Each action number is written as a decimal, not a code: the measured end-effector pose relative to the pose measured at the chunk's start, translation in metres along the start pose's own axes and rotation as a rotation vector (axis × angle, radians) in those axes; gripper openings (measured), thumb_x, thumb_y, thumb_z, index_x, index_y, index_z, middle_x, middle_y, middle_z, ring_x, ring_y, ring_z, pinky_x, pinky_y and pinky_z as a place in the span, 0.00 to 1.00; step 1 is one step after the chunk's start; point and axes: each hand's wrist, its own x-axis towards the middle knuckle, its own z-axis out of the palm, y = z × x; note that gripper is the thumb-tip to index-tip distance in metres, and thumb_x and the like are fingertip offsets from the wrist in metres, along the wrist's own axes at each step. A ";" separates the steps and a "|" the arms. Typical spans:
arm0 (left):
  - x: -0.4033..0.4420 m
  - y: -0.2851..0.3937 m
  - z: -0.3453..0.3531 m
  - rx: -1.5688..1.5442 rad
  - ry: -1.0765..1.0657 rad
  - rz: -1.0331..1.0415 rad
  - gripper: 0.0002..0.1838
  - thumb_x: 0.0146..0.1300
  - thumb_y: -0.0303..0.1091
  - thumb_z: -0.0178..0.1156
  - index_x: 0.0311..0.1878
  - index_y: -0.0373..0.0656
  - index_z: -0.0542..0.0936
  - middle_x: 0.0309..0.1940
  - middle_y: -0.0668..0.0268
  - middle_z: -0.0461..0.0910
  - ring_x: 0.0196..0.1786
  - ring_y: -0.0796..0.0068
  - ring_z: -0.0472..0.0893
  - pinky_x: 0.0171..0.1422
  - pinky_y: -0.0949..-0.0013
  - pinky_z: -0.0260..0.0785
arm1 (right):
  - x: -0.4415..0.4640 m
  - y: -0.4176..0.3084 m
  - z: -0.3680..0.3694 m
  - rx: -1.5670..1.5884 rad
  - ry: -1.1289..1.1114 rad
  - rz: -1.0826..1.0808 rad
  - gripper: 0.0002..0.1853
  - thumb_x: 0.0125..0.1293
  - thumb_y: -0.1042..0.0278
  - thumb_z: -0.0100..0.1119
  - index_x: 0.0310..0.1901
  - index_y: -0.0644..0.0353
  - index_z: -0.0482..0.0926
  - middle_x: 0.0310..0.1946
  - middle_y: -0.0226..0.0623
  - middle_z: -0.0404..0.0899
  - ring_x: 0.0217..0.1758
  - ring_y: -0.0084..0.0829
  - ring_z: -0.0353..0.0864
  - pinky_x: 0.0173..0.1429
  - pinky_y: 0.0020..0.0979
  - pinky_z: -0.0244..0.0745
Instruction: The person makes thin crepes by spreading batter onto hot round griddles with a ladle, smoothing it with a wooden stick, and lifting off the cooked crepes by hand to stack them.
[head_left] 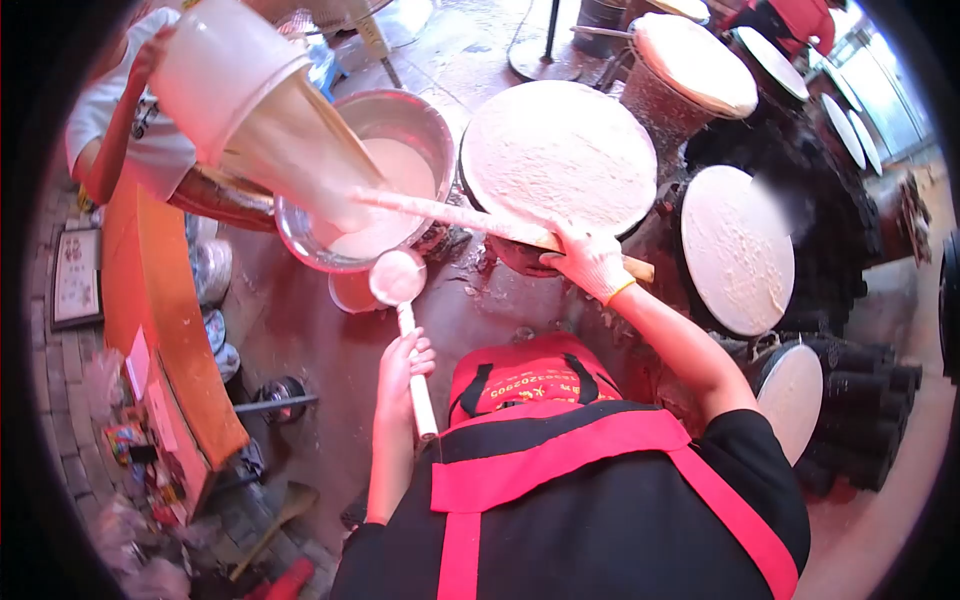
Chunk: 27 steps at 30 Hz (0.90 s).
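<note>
My left hand (405, 358) is closed around the pale handle of a ladle (397, 278), whose round bowl is coated with white batter. My right hand (590, 262), in a white work glove, grips a long wooden stick (440, 211) smeared with batter. The stick's far end reaches over a large metal basin (435, 120) of pale batter (375, 240). A co-worker's hand (150, 52) tilts a big white bucket (225, 75) over that basin, and batter pours from it. Near my right hand stands a round drum top (560, 150) covered in white, bumpy batter.
More white-topped round drums (738, 250) stand to the right, beside stacked black cylinders (860, 410). An orange board or table (165, 290) runs along the left, near a framed picture (77, 275). A black stand base (545, 66) is at the back.
</note>
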 end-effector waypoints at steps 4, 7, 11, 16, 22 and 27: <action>-0.035 -0.015 -0.024 -0.384 0.073 0.012 0.09 0.69 0.26 0.51 0.45 0.31 0.66 0.27 0.67 0.65 0.20 0.86 0.61 0.17 0.85 0.55 | 0.021 0.020 -0.002 -0.058 -0.107 -0.166 0.12 0.55 0.59 0.63 0.39 0.51 0.77 0.32 0.41 0.77 0.35 0.43 0.81 0.38 0.43 0.76; -0.061 -0.032 -0.027 -0.609 0.120 0.013 0.09 0.69 0.26 0.51 0.46 0.31 0.66 0.27 0.66 0.64 0.21 0.86 0.62 0.17 0.84 0.55 | 0.031 0.044 0.002 -0.102 -0.080 -0.287 0.05 0.57 0.63 0.58 0.31 0.53 0.78 0.29 0.39 0.77 0.30 0.42 0.81 0.35 0.41 0.76; -0.076 -0.048 -0.026 -0.677 0.158 0.061 0.09 0.68 0.25 0.51 0.47 0.31 0.65 0.27 0.66 0.64 0.21 0.86 0.62 0.17 0.84 0.56 | 0.039 0.043 -0.015 -0.111 -0.205 -0.319 0.05 0.57 0.64 0.56 0.28 0.54 0.77 0.29 0.38 0.79 0.31 0.42 0.81 0.36 0.41 0.76; -0.071 -0.041 -0.022 -0.743 0.131 0.047 0.10 0.68 0.24 0.50 0.48 0.30 0.64 0.28 0.66 0.64 0.21 0.85 0.62 0.16 0.84 0.56 | 0.097 0.054 -0.052 -0.103 -0.133 -0.296 0.06 0.56 0.66 0.54 0.27 0.54 0.80 0.24 0.44 0.80 0.29 0.46 0.81 0.37 0.44 0.75; -0.032 0.006 -0.021 -0.651 0.056 0.015 0.10 0.69 0.26 0.50 0.49 0.30 0.65 0.28 0.66 0.64 0.21 0.85 0.62 0.17 0.84 0.56 | 0.213 0.061 -0.183 -0.025 0.109 -0.051 0.16 0.61 0.55 0.59 0.29 0.61 0.80 0.22 0.41 0.78 0.27 0.33 0.79 0.36 0.34 0.71; -0.002 0.048 -0.001 -0.535 0.030 -0.005 0.10 0.70 0.26 0.49 0.50 0.30 0.65 0.28 0.66 0.64 0.21 0.85 0.62 0.17 0.84 0.56 | 0.275 0.142 -0.297 0.091 0.495 0.039 0.17 0.61 0.53 0.60 0.40 0.58 0.85 0.27 0.29 0.83 0.32 0.17 0.78 0.41 0.23 0.71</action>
